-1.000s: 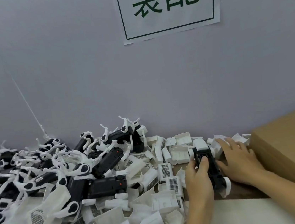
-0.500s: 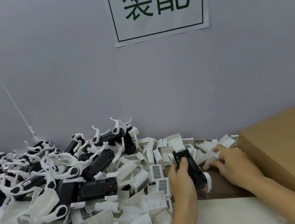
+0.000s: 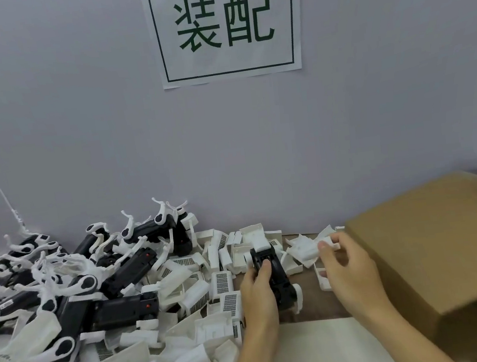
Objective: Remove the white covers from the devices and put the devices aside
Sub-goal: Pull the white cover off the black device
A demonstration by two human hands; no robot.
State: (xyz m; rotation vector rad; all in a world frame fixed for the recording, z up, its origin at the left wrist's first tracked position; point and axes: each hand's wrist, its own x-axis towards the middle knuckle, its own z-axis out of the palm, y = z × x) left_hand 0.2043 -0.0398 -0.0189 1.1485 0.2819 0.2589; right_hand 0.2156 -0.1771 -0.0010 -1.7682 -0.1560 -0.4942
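My left hand (image 3: pixel 258 291) grips a black device (image 3: pixel 274 278) lying on the brown table, thumb along its top. The device's far end is bare and a white part shows at its near right end. My right hand (image 3: pixel 348 266) sits to the right of the device and pinches a white cover (image 3: pixel 305 247) between thumb and fingers, apart from the device. A heap of black devices with white handles (image 3: pixel 73 288) fills the left side. Several loose white covers (image 3: pixel 203 293) lie around and in front of the heap.
A brown cardboard box (image 3: pixel 443 246) stands close at the right, next to my right hand. A white sheet (image 3: pixel 321 348) lies on the table near me. The grey wall with a paper sign (image 3: pixel 225 26) rises right behind the parts.
My right hand has pulled away to the right with a white cover pinched in it. The device's far end, capped in white a second ago, is now bare. My left hand stays on the device.
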